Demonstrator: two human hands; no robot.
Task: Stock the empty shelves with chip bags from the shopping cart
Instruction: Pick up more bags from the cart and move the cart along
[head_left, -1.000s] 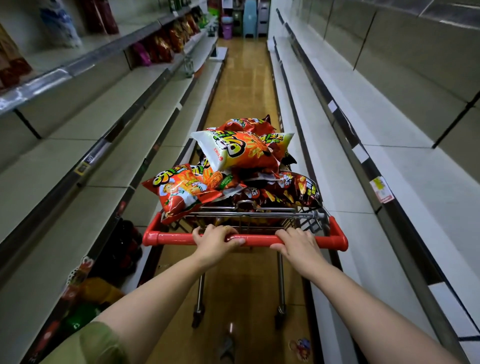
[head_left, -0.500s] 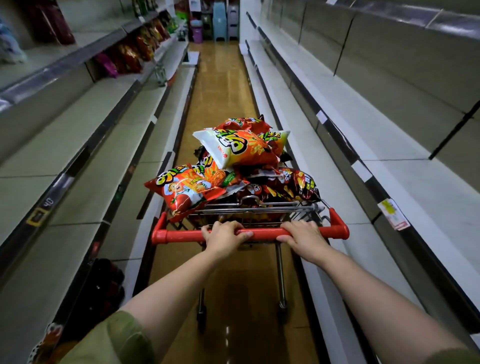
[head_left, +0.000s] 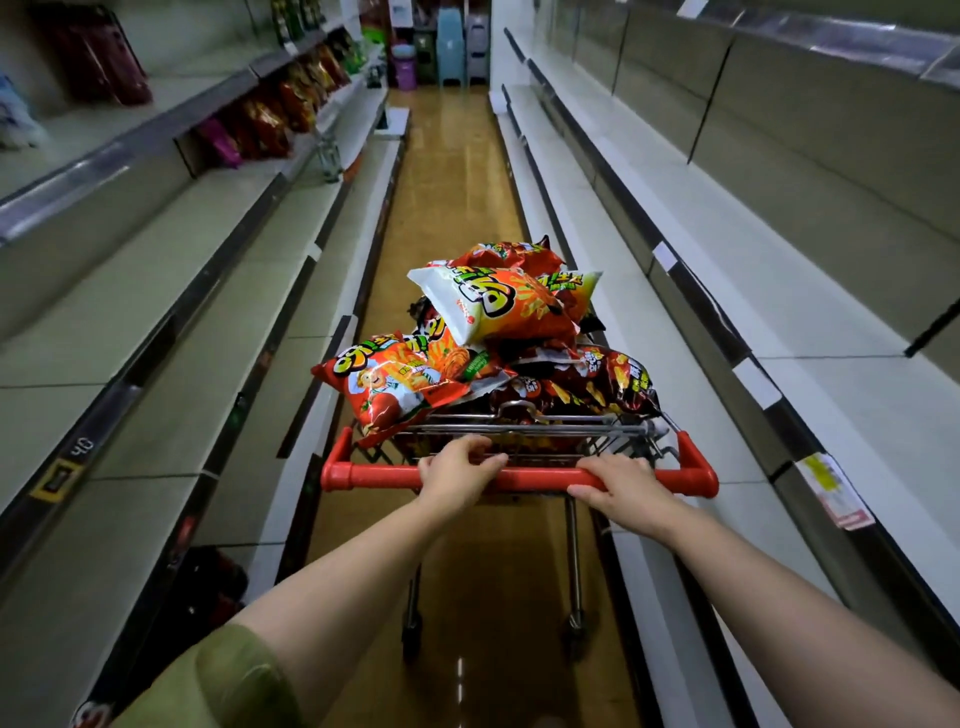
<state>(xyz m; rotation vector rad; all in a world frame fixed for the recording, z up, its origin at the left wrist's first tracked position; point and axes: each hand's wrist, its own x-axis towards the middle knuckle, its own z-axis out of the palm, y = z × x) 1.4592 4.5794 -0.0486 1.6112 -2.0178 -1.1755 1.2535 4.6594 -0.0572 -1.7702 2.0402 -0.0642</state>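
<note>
Head view, aisle between two shelf runs.

Cart (head_left: 519, 427) stands mid-aisle on the brown floor (head_left: 452, 197), its red handle (head_left: 374, 475) nearest the camera.

Left hand (head_left: 457, 475) – fingers curled over the handle, just left of centre, clenched round the bar. Right hand (head_left: 621, 488) – grasping the same bar right of centre, fingers wrapped over the top. Hands are apart, a short stretch of bar showing between them. A green sleeve (head_left: 228, 680) covers the left upper arm.

Chip bags are all in the cart, heaped above the wire rim:
- white-and-orange bag (head_left: 498, 306) on top of the heap, tilted;
- orange bag (head_left: 395, 384) near left, overhanging the rim;
- dark red bag (head_left: 597, 382) near right, lying on the rim;
- red bag (head_left: 509, 254) at the far end, partly hidden behind the top one.

Left shelves (head_left: 156, 332): the near boards are bare; a row of packets (head_left: 270, 122) stands on a far upper board. Dark packets at the near left bottom are too dim to identify.

Right shelves (head_left: 727, 249): bare boards; a yellow-and-white tag (head_left: 834, 488) hangs on the near rail.

Far end of the aisle: stacked stools (head_left: 449, 47) and a purple bin (head_left: 404, 65).
</note>
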